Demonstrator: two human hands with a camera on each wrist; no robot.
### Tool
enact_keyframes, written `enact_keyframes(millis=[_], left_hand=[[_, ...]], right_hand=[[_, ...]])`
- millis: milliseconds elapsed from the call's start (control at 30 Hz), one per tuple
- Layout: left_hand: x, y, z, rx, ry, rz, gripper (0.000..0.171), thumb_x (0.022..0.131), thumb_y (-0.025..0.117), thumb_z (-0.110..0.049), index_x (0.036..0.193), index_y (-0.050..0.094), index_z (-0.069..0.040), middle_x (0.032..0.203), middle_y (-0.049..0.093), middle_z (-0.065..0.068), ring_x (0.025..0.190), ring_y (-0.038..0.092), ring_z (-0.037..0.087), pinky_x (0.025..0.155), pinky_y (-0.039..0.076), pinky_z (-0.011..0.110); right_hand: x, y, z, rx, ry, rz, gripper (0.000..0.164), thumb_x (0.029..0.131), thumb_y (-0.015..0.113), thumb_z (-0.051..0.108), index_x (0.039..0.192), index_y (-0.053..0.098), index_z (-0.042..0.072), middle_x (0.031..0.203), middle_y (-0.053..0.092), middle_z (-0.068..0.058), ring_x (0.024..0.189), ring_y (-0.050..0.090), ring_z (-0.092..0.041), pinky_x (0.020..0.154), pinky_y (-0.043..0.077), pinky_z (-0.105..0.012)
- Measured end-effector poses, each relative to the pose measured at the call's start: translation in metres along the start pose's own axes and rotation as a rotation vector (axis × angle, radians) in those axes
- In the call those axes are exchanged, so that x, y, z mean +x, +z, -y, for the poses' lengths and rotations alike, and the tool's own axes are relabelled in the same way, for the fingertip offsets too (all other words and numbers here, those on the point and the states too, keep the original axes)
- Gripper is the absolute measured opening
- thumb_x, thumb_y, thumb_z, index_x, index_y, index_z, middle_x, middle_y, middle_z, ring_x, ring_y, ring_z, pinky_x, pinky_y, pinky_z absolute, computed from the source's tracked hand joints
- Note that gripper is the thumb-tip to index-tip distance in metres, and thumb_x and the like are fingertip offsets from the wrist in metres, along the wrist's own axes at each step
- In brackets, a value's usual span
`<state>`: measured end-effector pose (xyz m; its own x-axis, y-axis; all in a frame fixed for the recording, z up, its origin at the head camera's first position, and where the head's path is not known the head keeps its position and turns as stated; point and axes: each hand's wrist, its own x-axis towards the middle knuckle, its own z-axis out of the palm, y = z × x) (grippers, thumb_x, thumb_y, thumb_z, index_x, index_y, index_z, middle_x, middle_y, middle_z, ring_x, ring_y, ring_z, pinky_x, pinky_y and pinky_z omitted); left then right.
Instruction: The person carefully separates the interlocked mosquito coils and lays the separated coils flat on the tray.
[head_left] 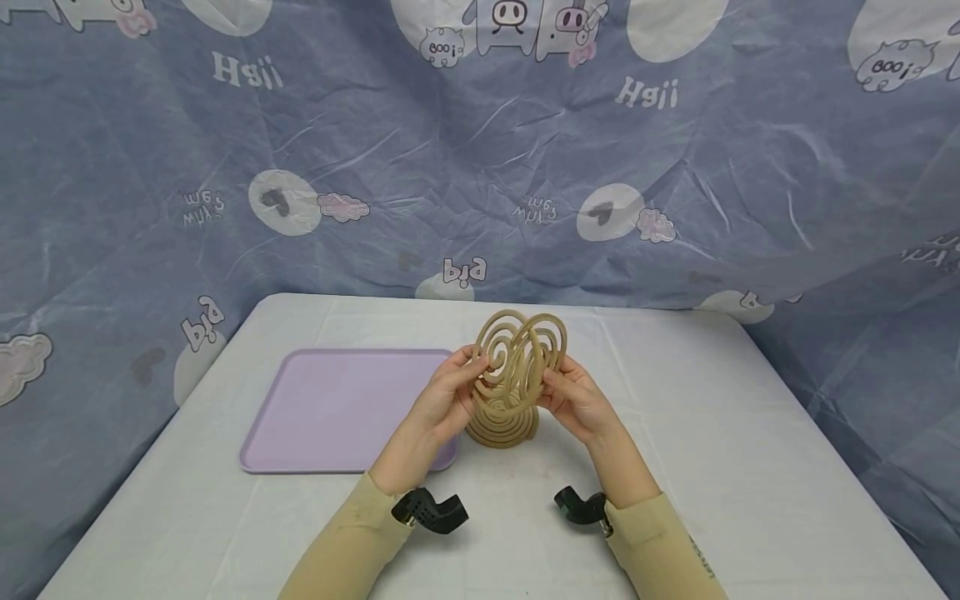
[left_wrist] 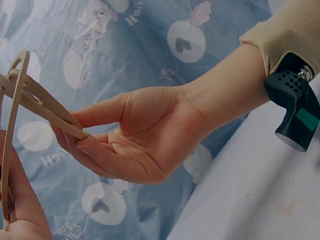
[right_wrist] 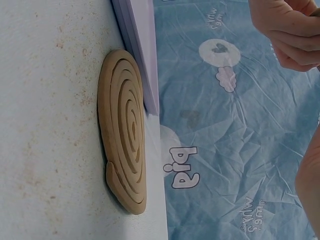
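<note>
Both hands hold a pair of tan mosquito coils, raised above the table, their rings overlapping and tilted against each other. My left hand pinches the left rim between thumb and fingers. The right hand grips the opposite side. In the left wrist view, the flat strands of one coil run into the left hand's pinch, while a long ring slants past at the left edge. Another tightly wound coil lies flat on the table below, partly covered by the raised pair in the head view.
A pale purple tray lies on the left of the white table, its edge beside the lying coil. Brown crumbs dot the tabletop near that coil. A blue patterned cloth hangs behind.
</note>
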<state>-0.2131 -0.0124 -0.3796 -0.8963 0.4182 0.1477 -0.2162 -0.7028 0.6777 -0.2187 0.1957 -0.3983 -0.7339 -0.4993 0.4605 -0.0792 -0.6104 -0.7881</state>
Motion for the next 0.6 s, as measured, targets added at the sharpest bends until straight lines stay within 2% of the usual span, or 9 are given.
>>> enact_keyframes(millis=[200,400,600], left_hand=[[-0.0002,-0.0009,0.0002,-0.017,0.006,-0.003,0.012,0.098,0.038,0.002,0.1,0.047,-0.006,0.085,0.062,0.001,0.068,0.059,0.006,0.059,0.05,0.016],[0.0006,0.0008,0.0013,0.026,0.047,-0.054,0.012,0.096,0.042,0.004,0.099,0.046,-0.006,0.084,0.064,0.003,0.07,0.063,0.008,0.063,0.053,0.018],[0.0023,0.0005,0.0017,0.062,0.09,-0.072,0.015,0.095,0.044,0.006,0.101,0.045,-0.007,0.082,0.066,0.003,0.07,0.066,0.009,0.063,0.054,0.02]], right_hand=[[0.0002,0.0007,0.0008,0.006,0.003,0.004,0.021,0.098,0.048,0.008,0.114,0.061,0.011,0.1,0.068,-0.002,0.089,0.066,-0.013,0.077,0.054,-0.027],[0.0003,-0.0007,0.0014,0.015,0.0,0.001,0.019,0.098,0.049,0.007,0.111,0.062,0.011,0.098,0.068,-0.001,0.088,0.066,-0.012,0.076,0.054,-0.026],[-0.0006,-0.0007,0.003,0.019,0.003,-0.014,0.018,0.097,0.05,0.008,0.109,0.063,0.012,0.098,0.068,-0.001,0.088,0.066,-0.012,0.076,0.054,-0.026]])
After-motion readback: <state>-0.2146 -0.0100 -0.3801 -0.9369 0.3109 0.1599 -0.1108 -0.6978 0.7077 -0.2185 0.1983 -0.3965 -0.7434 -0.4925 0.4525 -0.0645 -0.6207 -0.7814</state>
